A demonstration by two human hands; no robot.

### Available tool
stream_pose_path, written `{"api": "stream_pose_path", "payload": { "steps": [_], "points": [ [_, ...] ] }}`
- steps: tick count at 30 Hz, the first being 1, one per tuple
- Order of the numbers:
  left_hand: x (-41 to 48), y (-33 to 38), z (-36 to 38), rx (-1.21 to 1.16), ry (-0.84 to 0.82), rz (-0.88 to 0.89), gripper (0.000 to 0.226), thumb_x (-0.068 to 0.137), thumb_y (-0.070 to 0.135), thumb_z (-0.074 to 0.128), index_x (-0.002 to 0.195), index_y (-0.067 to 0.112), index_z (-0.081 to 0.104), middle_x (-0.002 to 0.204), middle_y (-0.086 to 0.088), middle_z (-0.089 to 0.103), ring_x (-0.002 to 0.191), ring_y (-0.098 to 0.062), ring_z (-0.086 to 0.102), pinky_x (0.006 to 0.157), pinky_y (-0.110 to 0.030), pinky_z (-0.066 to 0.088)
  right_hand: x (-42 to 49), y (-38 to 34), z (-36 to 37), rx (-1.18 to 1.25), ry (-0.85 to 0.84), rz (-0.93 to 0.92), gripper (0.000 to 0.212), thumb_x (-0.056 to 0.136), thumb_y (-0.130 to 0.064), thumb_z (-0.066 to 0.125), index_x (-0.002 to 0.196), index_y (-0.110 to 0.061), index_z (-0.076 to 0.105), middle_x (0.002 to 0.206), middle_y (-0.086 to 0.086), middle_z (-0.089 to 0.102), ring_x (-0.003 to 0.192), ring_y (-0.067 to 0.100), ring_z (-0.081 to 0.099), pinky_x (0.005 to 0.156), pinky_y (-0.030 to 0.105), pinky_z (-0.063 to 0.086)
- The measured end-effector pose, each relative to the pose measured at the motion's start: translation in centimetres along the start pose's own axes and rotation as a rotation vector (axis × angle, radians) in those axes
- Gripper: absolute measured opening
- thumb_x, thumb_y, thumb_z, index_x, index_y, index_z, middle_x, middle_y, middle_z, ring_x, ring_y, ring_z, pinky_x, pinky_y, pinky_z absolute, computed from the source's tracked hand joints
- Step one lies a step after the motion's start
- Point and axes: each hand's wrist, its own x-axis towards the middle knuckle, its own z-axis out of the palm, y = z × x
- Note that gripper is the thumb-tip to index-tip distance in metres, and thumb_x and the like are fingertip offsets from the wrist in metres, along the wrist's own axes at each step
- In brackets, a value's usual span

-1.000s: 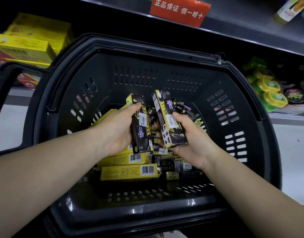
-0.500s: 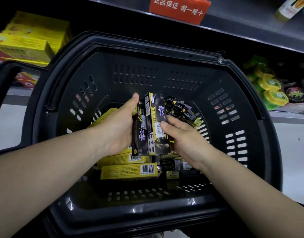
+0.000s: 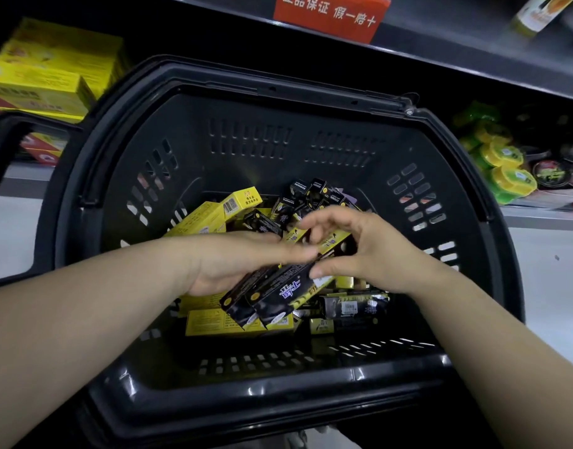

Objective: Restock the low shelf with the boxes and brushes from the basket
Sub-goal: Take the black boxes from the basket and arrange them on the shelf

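Observation:
A black plastic basket (image 3: 278,384) fills the view, with several yellow boxes (image 3: 210,218) and black boxes (image 3: 314,189) piled inside. My left hand (image 3: 233,257) lies palm down over a pair of black boxes (image 3: 275,293) and grips them, their lower ends sticking out toward me. My right hand (image 3: 366,251) touches the same black boxes from the right, thumb pressing their upper edge and fingers curled above them. No brushes can be made out.
Behind the basket, a shelf holds yellow boxes (image 3: 45,85) at the left and round yellow-green tubs (image 3: 505,170) at the right. A red sign (image 3: 330,11) hangs on the upper shelf edge. The basket handle (image 3: 6,140) stands at the far left.
The two black boxes, held upright one in each hand, were brought together and tipped flat under my left hand. My right hand has loosened to a fingertip touch.

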Motion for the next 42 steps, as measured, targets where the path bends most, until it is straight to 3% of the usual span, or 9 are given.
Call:
{"api": "stream_pose_path", "payload": {
  "steps": [2, 5, 11, 15, 18, 23, 27, 30, 42],
  "points": [
    [-0.1, -0.2, 0.1, 0.111, 0.011, 0.006, 0.102, 0.058, 0.040, 0.081, 0.145, 0.024, 0.030, 0.144, 0.004, 0.043, 0.130, -0.007, 0.039, 0.113, -0.030, 0.025, 0.1, 0.1, 0.3, 0.022, 0.056, -0.050, 0.059, 0.062, -0.026, 0.084, 0.113, -0.038, 0.057, 0.096, -0.010, 0.056, 0.096, 0.001, 0.056, 0.095, 0.022, 0.044],
    [0.0, -0.3, 0.2, 0.220, 0.042, 0.051, 0.076, 0.066, 0.015, 0.082, 0.131, 0.024, 0.045, 0.116, 0.000, 0.066, 0.106, -0.017, 0.063, 0.095, -0.038, 0.050, 0.2, 0.2, 1.0, 0.035, 0.113, -0.093, 0.066, 0.060, -0.032, 0.085, 0.117, -0.043, 0.053, 0.103, -0.009, 0.051, 0.100, 0.002, 0.054, 0.096, 0.020, 0.042],
    [0.7, -0.4, 0.3, 0.163, 0.187, 0.080, 0.074, 0.069, 0.014, 0.078, 0.131, 0.024, 0.041, 0.109, -0.002, 0.068, 0.100, -0.020, 0.066, 0.093, -0.041, 0.052, 0.3, 0.7, 1.1, 0.086, 0.168, 0.198, 0.087, 0.060, -0.056, 0.070, 0.137, -0.034, 0.035, 0.130, -0.012, 0.048, 0.119, 0.004, 0.049, 0.100, 0.030, 0.044],
    [0.9, -0.4, 0.2, 0.156, 0.234, 0.085, 0.079, 0.062, 0.019, 0.079, 0.130, 0.026, 0.039, 0.109, -0.005, 0.067, 0.100, -0.023, 0.065, 0.093, -0.044, 0.051, 0.3, 0.3, 2.5, 0.349, 0.063, 0.302, 0.047, 0.093, -0.034, 0.050, 0.136, -0.020, 0.036, 0.126, -0.003, 0.056, 0.112, 0.008, 0.059, 0.093, 0.030, 0.052],
    [1.0, -0.5, 0.3, 0.137, 0.250, 0.087, 0.067, 0.060, 0.030, 0.075, 0.120, 0.031, 0.046, 0.107, -0.003, 0.069, 0.100, -0.021, 0.065, 0.095, -0.043, 0.049, 0.3, 0.0, 3.6, 0.188, 0.036, 0.244, 0.049, 0.098, -0.030, 0.043, 0.144, -0.024, 0.026, 0.131, -0.008, 0.051, 0.120, 0.007, 0.050, 0.104, 0.026, 0.041],
    [1.5, -0.8, 0.1, 0.063, 0.283, 0.080, 0.043, 0.066, 0.034, 0.076, 0.099, 0.034, 0.049, 0.098, 0.009, 0.064, 0.094, -0.009, 0.061, 0.088, -0.027, 0.045, 0.6, 2.1, -0.3, 0.102, 0.065, 0.351, 0.045, 0.098, -0.038, 0.040, 0.141, -0.030, 0.032, 0.127, -0.008, 0.052, 0.107, 0.010, 0.061, 0.092, 0.027, 0.049],
    [1.9, -1.1, 0.0, 0.025, 0.350, 0.042, 0.070, 0.050, 0.042, 0.068, 0.116, 0.023, 0.054, 0.118, -0.006, 0.063, 0.110, -0.025, 0.059, 0.101, -0.043, 0.043, -0.1, 7.4, -1.5, -0.613, -0.439, 0.625, 0.061, 0.090, -0.031, 0.060, 0.142, -0.021, 0.032, 0.139, 0.003, 0.047, 0.115, 0.021, 0.054, 0.094, 0.032, 0.046],
    [2.3, -1.3, -0.3, 0.018, 0.378, 0.016, 0.081, 0.050, 0.044, 0.067, 0.126, 0.024, 0.048, 0.123, -0.005, 0.058, 0.113, -0.024, 0.054, 0.104, -0.042, 0.040, -0.2, 9.9, 1.2, -0.741, -0.686, 0.684, 0.073, 0.082, -0.032, 0.068, 0.142, -0.018, 0.030, 0.139, 0.005, 0.046, 0.118, 0.024, 0.050, 0.087, 0.025, 0.042],
    [3.6, -0.4, 0.7, 0.004, 0.310, 0.015, 0.102, 0.054, 0.044, 0.070, 0.146, 0.029, 0.027, 0.142, -0.001, 0.042, 0.129, -0.022, 0.042, 0.111, -0.041, 0.031, -0.6, 11.5, 0.9, -0.701, -0.499, 0.559, 0.038, 0.073, -0.031, 0.078, 0.096, -0.021, 0.050, 0.101, 0.005, 0.058, 0.089, 0.025, 0.057, 0.065, 0.029, 0.041]
  ]
}}
